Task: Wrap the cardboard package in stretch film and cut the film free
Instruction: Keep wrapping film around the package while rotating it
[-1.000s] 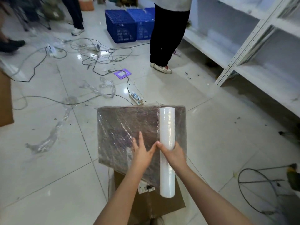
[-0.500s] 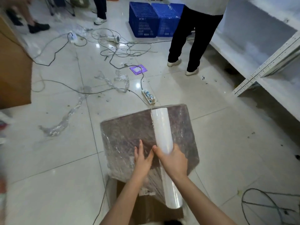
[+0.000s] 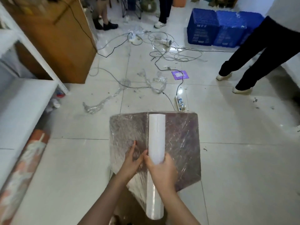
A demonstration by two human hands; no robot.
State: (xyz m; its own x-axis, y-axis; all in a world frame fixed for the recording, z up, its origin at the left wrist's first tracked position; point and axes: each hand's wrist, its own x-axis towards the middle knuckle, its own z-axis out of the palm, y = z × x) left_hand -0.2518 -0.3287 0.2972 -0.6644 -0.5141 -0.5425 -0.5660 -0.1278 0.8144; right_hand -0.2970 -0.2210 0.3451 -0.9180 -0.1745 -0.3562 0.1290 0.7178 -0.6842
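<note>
The cardboard package [image 3: 180,140] is a flat brown slab covered in shiny stretch film, held above the floor in the lower middle of the head view. A white roll of stretch film [image 3: 156,138] lies lengthwise across it, its near end sticking out toward me. My right hand [image 3: 162,171] grips the roll around its middle. My left hand [image 3: 132,161] presses on the wrapped surface just left of the roll with its fingers straight. Film fans out from the roll below my hands.
A power strip [image 3: 179,103] and tangled cables [image 3: 164,51] lie beyond the package, with film scraps [image 3: 103,101] on the tiles. A person's legs [image 3: 253,62] stand at right, blue crates [image 3: 217,28] behind. White shelving [image 3: 21,101] and a large cardboard box [image 3: 53,38] fill the left.
My view has swung left, bringing the shelving and big box into sight. The package has turned in my hands; both hands keep their places on the roll and wrapped surface.
</note>
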